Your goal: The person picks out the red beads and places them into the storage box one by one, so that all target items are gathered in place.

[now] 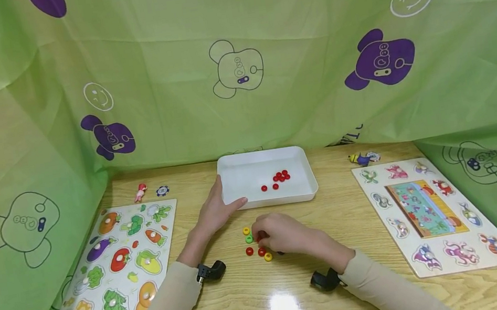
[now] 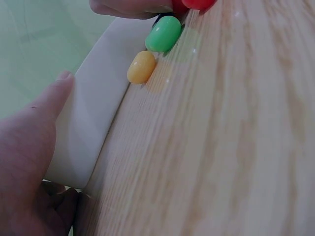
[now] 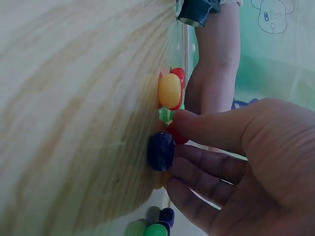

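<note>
At the near left corner of a white tray point(image 1: 241, 169), my left hand point(image 1: 215, 211) holds on, thumb along the front wall and fingers around the left side. Several red beads point(image 1: 275, 186) lie inside the tray. My right hand point(image 1: 283, 232) is over a loose group of beads in front of it, pinching a red bead point(image 3: 178, 134) between thumb and finger. Around it on the table are a green bead point(image 1: 248, 239), a yellow bead point(image 1: 268, 256), a red bead point(image 1: 249, 251) and a dark blue bead point(image 3: 161, 151). The right hand hides part of the group in the head view.
A vegetable puzzle board point(image 1: 171, 234) lies at the left, a sea-animal puzzle board point(image 1: 444, 254) at the right. Small figures point(image 1: 140, 192) and a poker chip point(image 1: 162, 191) sit near the back. A green printed curtain point(image 1: 296, 90) encloses the wooden table point(image 1: 231, 305).
</note>
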`<state>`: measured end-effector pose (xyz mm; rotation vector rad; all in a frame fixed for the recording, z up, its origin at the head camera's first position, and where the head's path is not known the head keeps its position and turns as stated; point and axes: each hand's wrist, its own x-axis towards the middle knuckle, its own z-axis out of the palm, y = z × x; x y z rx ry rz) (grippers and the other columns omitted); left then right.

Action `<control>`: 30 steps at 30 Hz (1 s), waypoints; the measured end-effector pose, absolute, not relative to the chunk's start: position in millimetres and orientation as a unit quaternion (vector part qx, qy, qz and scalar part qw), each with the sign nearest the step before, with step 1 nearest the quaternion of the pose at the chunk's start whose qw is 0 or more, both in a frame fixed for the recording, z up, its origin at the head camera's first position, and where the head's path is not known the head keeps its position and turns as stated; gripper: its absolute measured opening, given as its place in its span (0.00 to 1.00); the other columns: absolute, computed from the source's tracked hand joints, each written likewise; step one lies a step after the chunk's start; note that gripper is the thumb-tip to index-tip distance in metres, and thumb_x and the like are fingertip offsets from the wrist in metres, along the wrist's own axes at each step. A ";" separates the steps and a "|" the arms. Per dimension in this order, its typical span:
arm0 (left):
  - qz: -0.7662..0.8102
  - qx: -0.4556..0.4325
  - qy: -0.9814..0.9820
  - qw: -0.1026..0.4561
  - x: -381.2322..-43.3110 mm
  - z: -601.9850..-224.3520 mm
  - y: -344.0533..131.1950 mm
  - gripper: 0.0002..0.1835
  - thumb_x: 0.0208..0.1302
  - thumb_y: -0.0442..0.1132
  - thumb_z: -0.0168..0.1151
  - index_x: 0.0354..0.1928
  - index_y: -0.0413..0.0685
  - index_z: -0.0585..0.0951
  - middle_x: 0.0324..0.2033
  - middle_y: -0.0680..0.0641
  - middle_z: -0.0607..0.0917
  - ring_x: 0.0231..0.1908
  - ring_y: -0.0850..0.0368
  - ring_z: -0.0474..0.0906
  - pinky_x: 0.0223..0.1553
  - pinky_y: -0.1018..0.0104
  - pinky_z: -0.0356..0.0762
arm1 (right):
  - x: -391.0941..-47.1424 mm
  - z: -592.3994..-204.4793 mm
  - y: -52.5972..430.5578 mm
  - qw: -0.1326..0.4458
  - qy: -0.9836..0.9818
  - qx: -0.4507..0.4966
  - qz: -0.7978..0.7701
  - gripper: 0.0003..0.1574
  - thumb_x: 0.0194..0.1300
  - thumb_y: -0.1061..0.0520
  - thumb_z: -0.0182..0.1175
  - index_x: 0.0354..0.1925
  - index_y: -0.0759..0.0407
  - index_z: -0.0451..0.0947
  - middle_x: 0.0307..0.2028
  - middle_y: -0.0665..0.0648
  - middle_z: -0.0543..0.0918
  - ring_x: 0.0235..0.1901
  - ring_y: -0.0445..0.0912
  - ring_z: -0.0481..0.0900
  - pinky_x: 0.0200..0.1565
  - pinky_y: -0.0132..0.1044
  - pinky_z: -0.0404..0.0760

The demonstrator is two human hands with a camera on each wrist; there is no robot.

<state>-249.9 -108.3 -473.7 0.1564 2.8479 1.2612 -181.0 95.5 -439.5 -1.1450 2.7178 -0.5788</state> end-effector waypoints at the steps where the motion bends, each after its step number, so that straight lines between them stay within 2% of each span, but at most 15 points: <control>1: 0.405 0.049 0.913 0.010 -250.1 -473.7 -108.3 0.62 0.45 0.73 0.58 0.73 0.53 0.38 0.73 0.45 0.45 0.72 0.47 0.44 0.68 0.44 0.52 | -181.0 -439.3 95.4 0.064 0.903 -0.379 -0.191 0.03 0.58 0.56 0.63 0.30 0.47 0.81 0.29 0.42 0.78 0.28 0.35 0.72 0.32 0.26 0.73; 6: 0.402 0.055 0.914 0.007 -251.1 -475.2 -108.7 0.62 0.46 0.73 0.58 0.73 0.53 0.37 0.73 0.45 0.45 0.72 0.47 0.44 0.68 0.45 0.52 | -181.7 -438.4 95.6 0.052 0.906 -0.377 -0.187 0.03 0.58 0.57 0.63 0.28 0.48 0.80 0.27 0.41 0.76 0.26 0.35 0.72 0.30 0.25 0.72; 12: 0.404 0.060 0.913 0.002 -252.4 -478.7 -108.5 0.62 0.46 0.73 0.58 0.73 0.53 0.37 0.74 0.46 0.45 0.72 0.48 0.45 0.68 0.45 0.54 | -190.0 -425.5 101.7 0.051 0.902 -0.355 -0.241 0.03 0.59 0.59 0.62 0.30 0.50 0.80 0.26 0.43 0.80 0.26 0.35 0.72 0.29 0.26 0.73; 17: 0.415 0.071 0.907 -0.012 -254.0 -480.2 -110.0 0.60 0.48 0.70 0.60 0.73 0.53 0.38 0.73 0.46 0.46 0.72 0.48 0.46 0.67 0.44 0.55 | -212.9 -410.8 111.7 0.031 0.896 -0.303 -0.324 0.03 0.59 0.61 0.61 0.32 0.54 0.81 0.27 0.46 0.82 0.27 0.38 0.75 0.30 0.30 0.76; 22: 0.426 0.083 0.901 -0.015 -254.1 -480.2 -109.9 0.59 0.49 0.67 0.62 0.73 0.53 0.37 0.73 0.47 0.45 0.72 0.49 0.46 0.67 0.43 0.55 | -245.1 -416.7 122.0 0.007 0.899 -0.236 -0.368 0.03 0.58 0.61 0.63 0.32 0.57 0.82 0.28 0.47 0.83 0.29 0.40 0.78 0.34 0.33 0.77; 30: 0.414 0.069 0.907 -0.011 -252.9 -479.7 -107.6 0.59 0.50 0.67 0.61 0.73 0.50 0.38 0.73 0.44 0.46 0.72 0.46 0.45 0.68 0.44 0.52 | -275.9 -437.6 131.7 0.042 0.918 -0.171 -0.356 0.02 0.55 0.59 0.64 0.30 0.57 0.81 0.28 0.51 0.83 0.30 0.44 0.76 0.33 0.33 0.74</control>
